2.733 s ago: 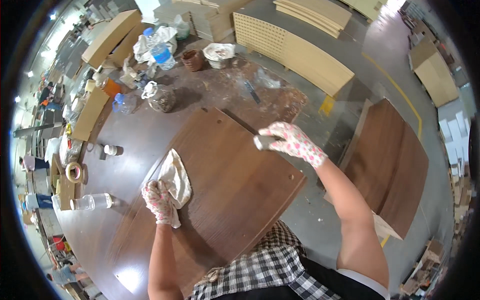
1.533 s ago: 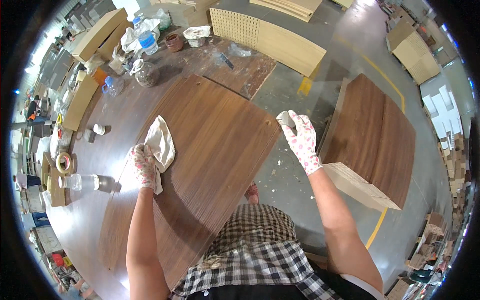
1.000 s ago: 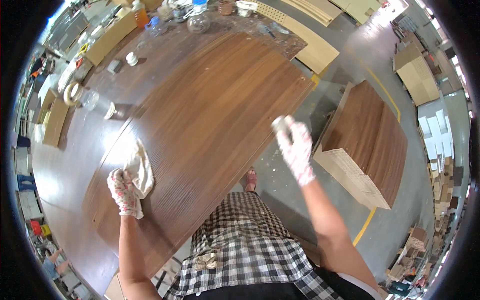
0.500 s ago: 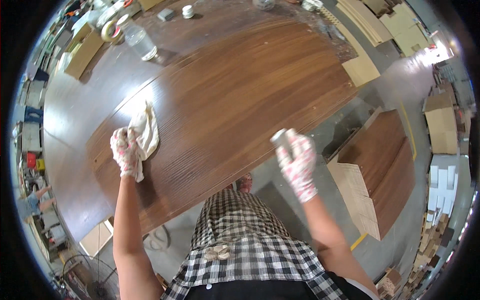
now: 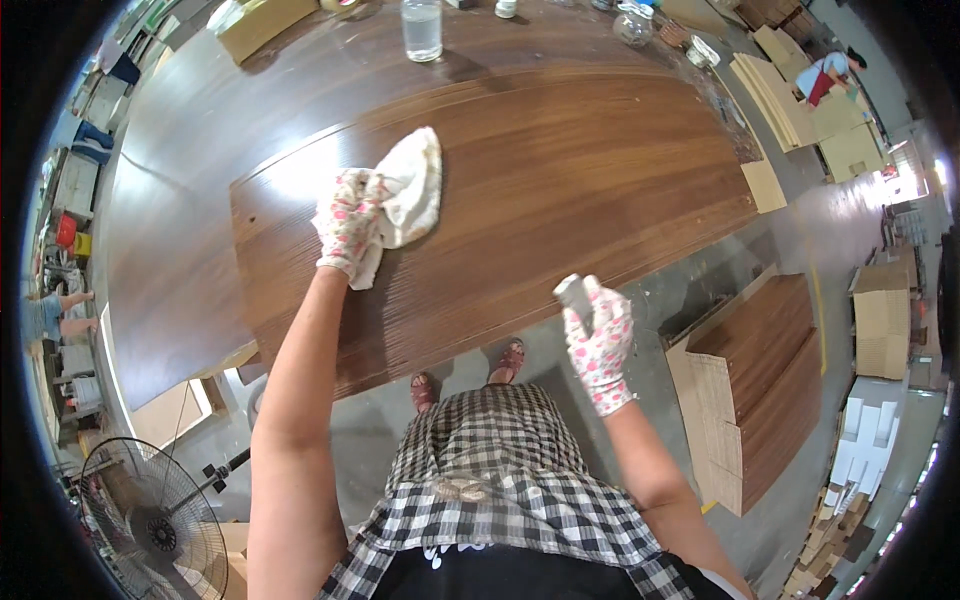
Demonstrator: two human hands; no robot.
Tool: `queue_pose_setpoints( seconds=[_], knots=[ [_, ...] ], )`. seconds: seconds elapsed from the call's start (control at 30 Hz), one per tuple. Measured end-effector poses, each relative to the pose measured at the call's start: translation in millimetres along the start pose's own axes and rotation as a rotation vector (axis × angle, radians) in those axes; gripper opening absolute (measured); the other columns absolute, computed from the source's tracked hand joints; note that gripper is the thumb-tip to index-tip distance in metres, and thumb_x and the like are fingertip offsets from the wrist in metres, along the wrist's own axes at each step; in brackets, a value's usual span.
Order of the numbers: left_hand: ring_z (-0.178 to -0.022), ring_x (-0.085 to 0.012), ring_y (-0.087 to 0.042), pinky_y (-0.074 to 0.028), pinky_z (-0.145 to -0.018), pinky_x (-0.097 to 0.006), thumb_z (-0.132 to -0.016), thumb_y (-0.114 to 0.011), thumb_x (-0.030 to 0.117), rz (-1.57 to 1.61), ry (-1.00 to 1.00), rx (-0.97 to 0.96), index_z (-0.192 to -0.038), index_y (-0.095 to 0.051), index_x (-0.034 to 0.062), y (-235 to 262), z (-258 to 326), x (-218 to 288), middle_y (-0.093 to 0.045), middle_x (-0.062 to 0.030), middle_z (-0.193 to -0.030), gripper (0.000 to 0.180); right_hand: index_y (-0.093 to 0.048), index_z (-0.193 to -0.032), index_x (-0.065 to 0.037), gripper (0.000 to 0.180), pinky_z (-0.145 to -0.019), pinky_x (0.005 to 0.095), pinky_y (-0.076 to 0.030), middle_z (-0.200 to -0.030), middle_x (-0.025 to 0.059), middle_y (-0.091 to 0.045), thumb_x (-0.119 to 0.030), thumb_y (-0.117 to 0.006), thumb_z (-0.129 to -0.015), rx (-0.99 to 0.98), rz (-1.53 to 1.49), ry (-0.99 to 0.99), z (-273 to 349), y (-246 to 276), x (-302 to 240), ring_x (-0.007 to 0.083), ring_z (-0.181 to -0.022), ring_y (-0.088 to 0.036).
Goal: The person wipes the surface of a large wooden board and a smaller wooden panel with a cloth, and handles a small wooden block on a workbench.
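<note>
A brown wood-grain panel lies across the table in front of me. My left hand, in a white glove with pink spots, is closed on a crumpled white cloth, which spreads over the panel's left part. My right hand, gloved alike, grips a small grey block between thumb and fingers. It hovers just off the panel's near edge, apart from the wood. What lies under the cloth is hidden.
A clear bottle of liquid, a cardboard box and a glass jar stand along the far side. More brown panels with cardboard are stacked at my right. A fan stands lower left; a person is far right.
My left hand has moved right and away across the panel with the cloth. My right hand stays near the front edge with the grey block. The whole view has shifted.
</note>
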State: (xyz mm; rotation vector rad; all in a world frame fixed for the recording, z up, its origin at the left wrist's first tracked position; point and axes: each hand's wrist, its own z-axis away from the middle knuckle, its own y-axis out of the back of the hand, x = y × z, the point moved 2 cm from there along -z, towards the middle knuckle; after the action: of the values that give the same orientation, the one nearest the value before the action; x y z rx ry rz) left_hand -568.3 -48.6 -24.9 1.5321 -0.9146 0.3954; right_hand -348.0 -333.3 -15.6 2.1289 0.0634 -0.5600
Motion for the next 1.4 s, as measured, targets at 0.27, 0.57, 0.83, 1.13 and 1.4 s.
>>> queue_pose_setpoints(
  seconds=[0.27,0.57,0.83,1.13,1.4],
  knots=[
    [-0.082,-0.0092,-0.057,-0.047,-0.073,-0.024,-0.090,-0.059,0.014,0.586,0.232,-0.090,-0.097,-0.063,0.0030,91.3,66.5,-41.4,-0.063,-0.0030,-0.088,0.013,-0.060,-0.114,-0.006,0.043,-0.082,0.0415,-0.044,-0.103,0.0086,-0.062,-0.024,-0.066,-0.076,-0.271,-0.272,0.248,26.2,-44.7,-114.4,0.0258,-0.092,-0.058],
    [-0.097,-0.0163,-0.057,-0.049,-0.085,-0.031,-0.094,-0.051,0.019,-0.626,-0.013,0.606,-0.112,-0.058,-0.0002,215.8,244.5,-197.5,-0.060,-0.0090,-0.104,0.027,-0.055,-0.123,-0.009,0.051,-0.082,0.0434,-0.039,-0.105,0.0080,-0.057,-0.032,-0.064,-0.078,-0.335,-0.155,0.445,53.1,-92.4,-187.0,0.0270,-0.094,-0.051],
    [-0.099,-0.0210,-0.058,-0.055,-0.078,-0.034,-0.097,-0.045,0.019,0.393,0.543,0.663,-0.115,-0.053,-0.0008,179.8,324.1,-230.0,-0.058,-0.0118,-0.108,0.028,-0.055,-0.120,-0.007,0.050,-0.080,0.0413,-0.041,-0.098,0.0066,-0.059,-0.025,-0.067,-0.075,-0.723,-0.524,0.504,37.4,-102.7,-225.5,0.0259,-0.087,-0.055],
    [-0.092,-0.0187,-0.059,-0.051,-0.079,-0.032,-0.095,-0.049,0.018,0.895,0.591,0.676,-0.106,-0.057,0.0000,166.0,279.4,-187.0,-0.061,-0.0103,-0.101,0.022,-0.051,-0.126,-0.010,0.055,-0.083,0.0423,-0.038,-0.105,0.0076,-0.056,-0.033,-0.062,-0.078,-0.411,-0.167,0.520,43.3,-106.7,-218.6,0.0250,-0.096,-0.051],
    [-0.092,-0.0170,-0.059,-0.050,-0.079,-0.030,-0.095,-0.051,0.019,0.888,0.494,0.721,-0.108,-0.056,-0.0007,189.5,244.2,-181.6,-0.061,-0.0105,-0.103,0.025,-0.057,-0.114,-0.007,0.041,-0.079,0.0431,-0.043,-0.092,0.0097,-0.059,-0.022,-0.063,-0.076,-0.097,0.188,-0.024,25.0,-32.2,-67.7,0.0293,-0.084,-0.055]
  ],
)
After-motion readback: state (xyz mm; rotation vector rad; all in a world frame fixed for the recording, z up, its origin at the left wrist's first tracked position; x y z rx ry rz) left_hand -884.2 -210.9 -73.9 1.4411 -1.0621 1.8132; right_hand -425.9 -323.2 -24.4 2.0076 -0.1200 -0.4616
